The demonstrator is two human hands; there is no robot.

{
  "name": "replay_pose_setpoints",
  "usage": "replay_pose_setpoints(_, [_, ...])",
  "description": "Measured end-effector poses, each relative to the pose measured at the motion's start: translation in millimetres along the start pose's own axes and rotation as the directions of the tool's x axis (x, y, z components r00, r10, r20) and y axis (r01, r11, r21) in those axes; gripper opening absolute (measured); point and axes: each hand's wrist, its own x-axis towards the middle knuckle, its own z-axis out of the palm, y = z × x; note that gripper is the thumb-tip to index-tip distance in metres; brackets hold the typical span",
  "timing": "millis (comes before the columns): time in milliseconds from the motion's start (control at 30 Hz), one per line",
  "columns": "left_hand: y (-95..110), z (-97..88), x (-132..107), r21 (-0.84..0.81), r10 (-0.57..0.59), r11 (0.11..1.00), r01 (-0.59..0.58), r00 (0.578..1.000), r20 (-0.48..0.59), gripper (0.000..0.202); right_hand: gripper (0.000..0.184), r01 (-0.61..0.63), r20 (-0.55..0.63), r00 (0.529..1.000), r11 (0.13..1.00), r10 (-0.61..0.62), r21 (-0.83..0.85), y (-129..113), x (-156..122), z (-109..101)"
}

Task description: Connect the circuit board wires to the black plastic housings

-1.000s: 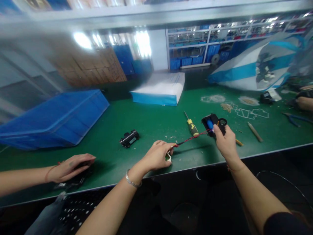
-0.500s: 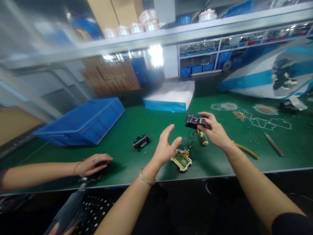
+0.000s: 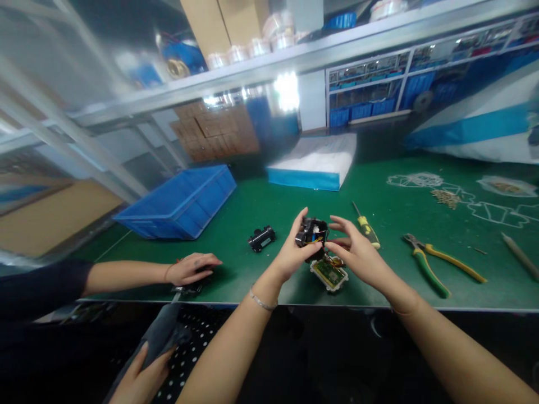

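Note:
My left hand (image 3: 289,255) and my right hand (image 3: 357,255) meet above the green table (image 3: 261,275) around a small black plastic housing (image 3: 311,232) with coloured wires. The left hand's fingers curl around its left side. The right hand's thumb and fingers touch its right side. Just below it, a green circuit board in a white frame (image 3: 329,274) lies on the table, joined to the housing by wires.
A yellow-handled screwdriver (image 3: 367,226) and green-and-yellow pliers (image 3: 433,265) lie to the right. A second black part (image 3: 261,239) and a blue bin (image 3: 181,201) sit left. A co-worker's hand (image 3: 191,268) rests on the table's front left. A white-blue box (image 3: 314,165) stands behind.
My left hand let go of the circuit board, which now lies on the table. My right hand brought the black housing in, and both hands have closed on it. The view shifted left.

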Motion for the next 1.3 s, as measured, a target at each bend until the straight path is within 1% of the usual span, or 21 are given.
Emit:
replay_pose_setpoints(67, [-3.8,-7.0,0.4,-0.122,-0.019,0.992,0.018,1.0,-0.012,0.087,0.039,-0.046,-0.002,0.999,0.996,0.046,-0.079,4.3,-0.8,-0.4])
replay_pose_setpoints(133, [-7.3,-10.9,-0.2,-0.197,-0.032,0.98,0.027,0.999,-0.024,0.089,0.027,-0.036,-0.075,0.997,0.98,0.021,-0.195,4.8,-0.1,-7.6])
replay_pose_setpoints(200, [-9.7,-11.4,-1.1,-0.238,-0.036,0.971,0.029,0.999,-0.024,0.091,0.029,-0.026,-0.13,0.991,0.96,-0.011,-0.278,1.1,2.0,-20.5])
replay_pose_setpoints(267, [-10.5,-9.9,-1.2,-0.239,-0.03,0.971,0.034,0.999,0.021,0.089,0.027,-0.013,-0.151,0.988,0.944,-0.04,-0.331,-5.5,4.7,-35.0])
replay_pose_setpoints(333, [-10.4,-7.9,-0.3,-0.199,-0.001,0.98,0.013,0.998,0.06,0.083,0.027,0.011,-0.151,0.986,0.923,-0.075,-0.385,-12.1,6.8,-45.8])
replay_pose_setpoints(400, [-10.5,-6.7,1.4,-0.136,0.046,0.99,-0.039,0.998,0.044,0.076,0.028,0.025,-0.117,0.99,0.905,-0.082,-0.425,-15.8,7.4,-48.9])
replay_pose_setpoints(500, [-11.6,-6.1,3.5,-0.042,0.089,0.995,-0.088,0.996,0.018,0.071,0.037,0.012,-0.04,0.999,0.916,-0.031,-0.4,-12.1,6.1,-38.3])
replay_pose_setpoints(567, [-11.4,-5.1,3.1,0.012,0.1,0.995,-0.101,0.994,0.043,0.069,0.048,-0.019,-0.008,1.0,0.95,0.018,-0.311,-5.3,5.2,-26.2])
replay_pose_setpoints(600, [-10.7,-4.2,2.4,0.039,0.106,0.993,-0.109,0.992,0.061,0.067,0.048,-0.034,0.008,0.999,0.964,0.037,-0.264,-1.9,4.9,-20.4])
replay_pose_setpoints(667, [-8.2,-1.4,0.2,0.098,0.121,0.987,-0.129,0.989,0.08,0.063,0.035,-0.054,0.035,0.997,0.975,0.063,-0.213,3.5,4.3,-11.2])
replay_pose_setpoints(733, [-5.9,2.6,-2.0,0.146,0.135,0.979,-0.143,0.989,0.061,0.058,0.024,-0.056,0.02,0.998,0.967,0.063,-0.248,5.8,2.9,-5.3])
replay_pose_setpoints(833, [-7.4,9.4,-2.3,0.146,0.108,0.984,-0.102,0.994,-0.032,0.049,0.027,0.024,-0.064,0.996,0.89,-0.06,-0.456,5.1,-2.9,3.0])
replay_pose_setpoints(900, [-13.4,11.1,0.8,0.093,0.048,0.995,-0.04,0.995,-0.09,0.043,0.028,0.12,-0.072,0.975,0.763,-0.213,-0.635,3.0,-10.8,10.7])
replay_pose_setpoints(967, [-22.7,6.9,6.4,0.031,-0.003,0.999,0.009,0.985,-0.175,0.04,0.028,0.202,-0.027,0.946,0.653,-0.324,-0.73,-0.4,-22.0,19.2])
replay_pose_setpoints(1000, [-28.0,1.9,9.6,0.002,-0.02,1.0,0.021,0.966,-0.256,0.039,0.028,0.238,-0.006,0.933,0.629,-0.359,-0.74,-2.6,-28.5,22.9])
replay_pose_setpoints(1033, [-33.2,-4.7,12.7,-0.028,-0.033,0.999,0.024,0.932,-0.361,0.04,0.027,0.273,0.011,0.921,0.625,-0.389,-0.731,-4.9,-34.9,25.6])
replay_pose_setpoints(1100, [-42.1,-20.3,16.8,-0.092,-0.069,0.996,0.021,0.827,-0.557,0.043,0.024,0.321,0.02,0.904,0.645,-0.428,-0.694,-9.1,-45.2,26.6])
replay_pose_setpoints(1133, [-45.1,-27.5,17.4,-0.135,-0.102,0.991,0.025,0.792,-0.602,0.046,0.022,0.323,0.008,0.902,0.663,-0.432,-0.675,-10.2,-47.9,24.6])
replay_pose_setpoints(1167, [-46.9,-33.3,16.9,-0.181,-0.141,0.983,0.037,0.786,-0.602,0.049,0.022,0.302,-0.022,0.907,0.687,-0.42,-0.661,-10.4,-48.4,20.9])
replay_pose_setpoints(1233, [-45.8,-38.5,13.3,-0.246,-0.195,0.966,0.075,0.834,-0.515,0.052,0.026,0.179,-0.123,0.935,0.739,-0.334,-0.649,-7.3,-43.2,9.6])
replay_pose_setpoints(1300, [-39.2,-35.7,8.3,-0.205,-0.168,0.975,0.088,0.894,-0.415,0.051,0.032,-0.012,-0.219,0.959,0.749,-0.178,-0.662,-1.3,-33.0,-2.8])
